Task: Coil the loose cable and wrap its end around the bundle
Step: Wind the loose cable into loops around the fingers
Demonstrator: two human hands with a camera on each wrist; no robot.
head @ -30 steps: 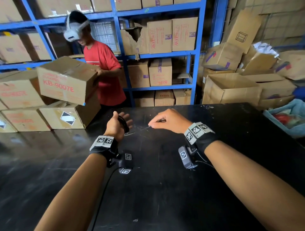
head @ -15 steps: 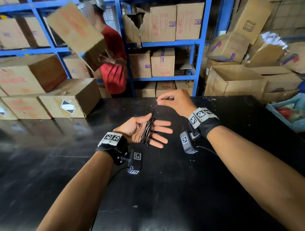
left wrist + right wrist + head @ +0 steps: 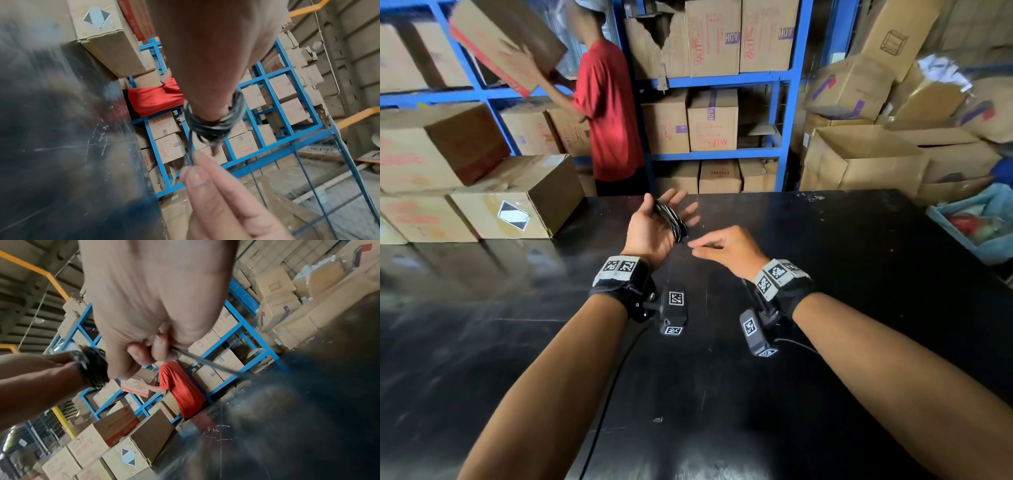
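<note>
A thin black cable is wound in several loops around my left hand, which is held above the black table with its fingers straight and pointing away. The left wrist view shows the coil round the hand and one strand running down to my right fingertips. My right hand, just right of the coil, pinches that strand between thumb and fingers. In the right wrist view the pinched cable trails blurred toward the table, with the coil on the left.
Cardboard boxes are stacked at the table's far left. Blue shelving full of boxes stands behind. A person in a red shirt lifts a box there. A blue bin sits at the right edge.
My left hand has turned from palm-up, fingers pointing right, to fingers pointing away. My right hand has dropped from above the coil to its right side. The person behind turned with the box.
</note>
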